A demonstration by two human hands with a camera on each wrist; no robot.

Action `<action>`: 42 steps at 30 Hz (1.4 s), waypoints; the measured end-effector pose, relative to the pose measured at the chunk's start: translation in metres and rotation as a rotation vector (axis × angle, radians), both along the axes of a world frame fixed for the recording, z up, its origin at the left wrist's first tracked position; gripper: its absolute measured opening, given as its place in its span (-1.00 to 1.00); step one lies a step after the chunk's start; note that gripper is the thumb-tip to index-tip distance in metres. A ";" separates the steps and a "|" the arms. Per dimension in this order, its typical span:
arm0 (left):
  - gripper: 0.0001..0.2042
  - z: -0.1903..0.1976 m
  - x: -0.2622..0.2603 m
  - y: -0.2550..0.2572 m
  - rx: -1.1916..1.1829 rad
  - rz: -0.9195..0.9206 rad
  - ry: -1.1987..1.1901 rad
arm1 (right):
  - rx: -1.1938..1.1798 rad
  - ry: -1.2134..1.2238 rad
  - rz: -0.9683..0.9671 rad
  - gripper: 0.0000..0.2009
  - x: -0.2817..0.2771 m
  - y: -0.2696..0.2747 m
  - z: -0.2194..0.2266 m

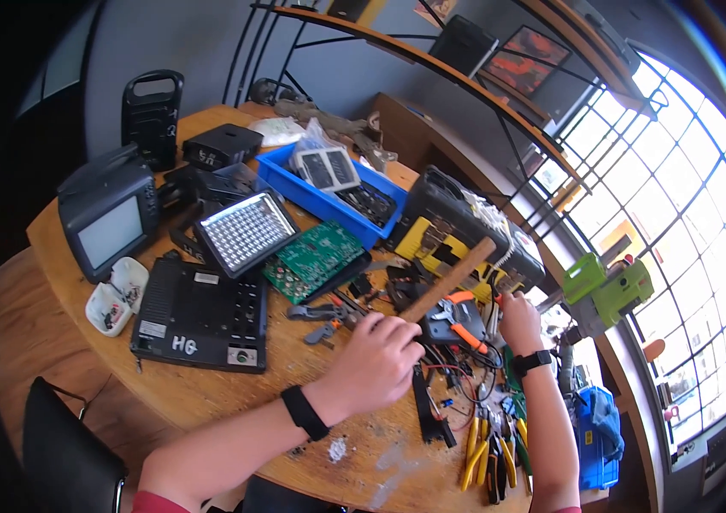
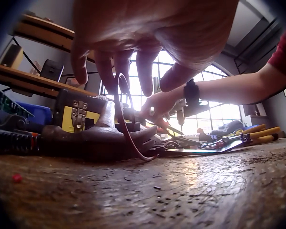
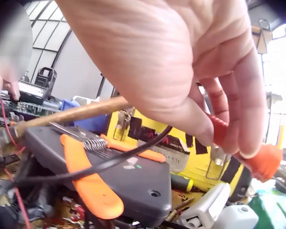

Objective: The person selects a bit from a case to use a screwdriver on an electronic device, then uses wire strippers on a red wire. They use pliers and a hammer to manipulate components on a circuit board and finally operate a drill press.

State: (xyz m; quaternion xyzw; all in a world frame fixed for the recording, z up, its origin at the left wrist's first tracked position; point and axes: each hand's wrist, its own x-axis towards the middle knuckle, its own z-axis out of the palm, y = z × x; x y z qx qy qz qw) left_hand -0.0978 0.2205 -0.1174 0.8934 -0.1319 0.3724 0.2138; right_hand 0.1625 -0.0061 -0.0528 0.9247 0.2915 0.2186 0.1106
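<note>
My left hand hovers over the cluttered table, fingers loosely bent and pointing down. Under it in the left wrist view lies a dark metal hammer head; its wooden handle slants up toward the toolbox. A thin looped wire passes close below those fingers. At the right, my right hand pinches an orange-red handle between thumb and fingers, in front of the yellow and black toolbox. The handle's other end is hidden. Beside it, orange-handled pliers lie on a dark grey case.
Several yellow-handled pliers lie at the front right. A green circuit board, an LED panel and a black device occupy the left. Behind stands a blue bin. A green drill rises at the right.
</note>
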 end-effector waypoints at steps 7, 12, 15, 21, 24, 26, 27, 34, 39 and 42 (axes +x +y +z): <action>-0.78 -0.002 0.002 -0.001 0.043 0.021 0.036 | 0.348 0.144 0.161 -0.62 -0.002 0.011 0.004; -0.80 -0.003 0.002 -0.004 0.030 0.043 0.031 | 0.434 0.213 0.278 -0.57 -0.100 0.013 0.035; -0.77 -0.001 -0.001 -0.005 0.022 0.050 0.057 | 0.551 0.231 0.282 -0.54 -0.150 0.012 0.051; -0.77 -0.008 -0.001 -0.011 -0.039 0.005 0.079 | 0.686 0.110 0.302 -0.67 -0.211 0.002 0.089; -0.80 -0.001 0.000 -0.009 -0.027 0.028 0.056 | 0.828 0.017 0.265 -0.68 -0.212 -0.012 0.074; -0.80 0.002 -0.001 -0.004 -0.023 0.022 0.036 | 0.971 0.044 0.297 -0.82 -0.219 -0.015 0.070; -0.80 0.001 0.000 -0.002 -0.001 0.022 0.030 | 0.951 0.054 0.313 -0.86 -0.220 -0.021 0.072; -0.80 0.008 0.003 0.003 -0.033 0.089 -0.105 | 0.918 0.332 0.235 -0.71 -0.220 -0.020 0.108; -0.82 0.012 0.004 0.006 -0.040 0.180 -0.101 | 0.806 0.235 0.407 -0.62 -0.199 -0.012 0.110; -0.83 0.010 0.008 0.008 -0.062 0.204 -0.079 | 0.770 0.321 0.479 -0.60 -0.191 -0.004 0.107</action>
